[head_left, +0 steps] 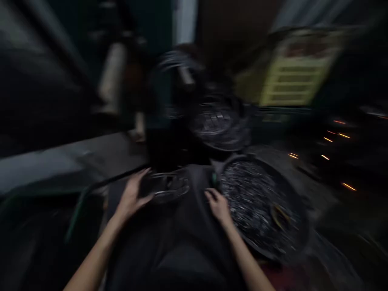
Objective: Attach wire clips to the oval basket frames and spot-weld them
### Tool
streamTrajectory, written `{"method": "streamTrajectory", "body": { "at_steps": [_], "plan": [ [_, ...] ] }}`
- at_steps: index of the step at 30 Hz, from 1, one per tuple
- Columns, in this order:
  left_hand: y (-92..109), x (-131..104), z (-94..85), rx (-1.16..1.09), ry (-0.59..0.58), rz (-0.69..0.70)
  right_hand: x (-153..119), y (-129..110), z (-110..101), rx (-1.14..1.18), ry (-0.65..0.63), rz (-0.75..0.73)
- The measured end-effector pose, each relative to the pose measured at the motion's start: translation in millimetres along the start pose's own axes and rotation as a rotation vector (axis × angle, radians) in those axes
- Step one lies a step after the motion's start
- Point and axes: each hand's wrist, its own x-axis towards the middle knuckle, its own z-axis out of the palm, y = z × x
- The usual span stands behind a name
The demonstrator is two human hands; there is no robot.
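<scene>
The whole view is smeared by motion. My left hand (131, 198) is open, its thumb and fingers spread apart. Its thumb tip reaches the left end of a shiny metal piece (171, 186) that looks like wire or small bars; I cannot tell whether they touch. Dark cloth (188, 226) spreads between my forearms. My right hand (219, 205) is beside the cloth's right edge, close to the rim of a wide round pan full of small shiny metal pieces (247, 198). Its fingers look partly bent, but blur hides whether they hold anything.
Behind the pan stands another round container (220, 125) with metal pieces. A yellow ring-like thing (280, 216) lies in the near pan. A yellow panel with slots (298, 74) is at the back right. Orange sparks (344, 136) streak on the right. A pale ledge (60, 161) runs left.
</scene>
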Motion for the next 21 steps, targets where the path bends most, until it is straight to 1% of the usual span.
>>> {"method": "streamTrajectory", "body": {
  "at_steps": [1, 2, 3, 5, 6, 7, 8, 9, 11, 13, 15, 17, 19, 21],
  "plan": [
    [7, -16, -2.3, 0.028, 0.031, -0.081, -2, 9, -12, 0.064, -0.078, -0.026],
    [14, -27, -1.8, 0.005, 0.047, -0.131, -2, 21, -25, 0.123, -0.137, -0.029],
    [21, -34, 0.2, -0.040, 0.055, -0.164, 0, 34, -36, 0.198, -0.136, 0.024],
    [32, -38, 5.5, -0.130, 0.078, -0.215, 4, 56, -54, 0.276, -0.096, 0.126],
    [37, -37, 7.7, -0.153, 0.080, -0.228, 6, 64, -59, 0.286, -0.092, 0.151],
    [42, -34, 9.5, -0.157, 0.068, -0.232, 8, 67, -61, 0.276, -0.110, 0.140],
    [47, -31, 11.2, -0.142, 0.039, -0.220, 11, 68, -61, 0.253, -0.144, 0.096],
    [51, -26, 13.1, -0.112, -0.001, -0.196, 15, 66, -57, 0.218, -0.181, 0.028],
    [56, -18, 19.1, -0.019, -0.083, -0.135, 26, 58, -44, 0.106, -0.226, -0.157],
    [56, -12, 29.0, 0.085, -0.111, -0.090, 37, 50, -28, -0.069, -0.227, -0.356],
    [51, -9, 41.0, 0.154, -0.095, -0.072, 44, 45, -16, -0.295, -0.218, -0.542],
    [43, -8, 50.5, 0.162, -0.064, -0.060, 47, 42, -10, -0.490, -0.193, -0.705],
    [36, -7, 54.2, 0.142, -0.043, -0.045, 48, 38, -11, -0.592, -0.131, -0.845],
    [32, -5, 51.6, 0.127, -0.027, -0.032, 52, 34, -14, -0.609, -0.046, -0.965]
  ]
}}
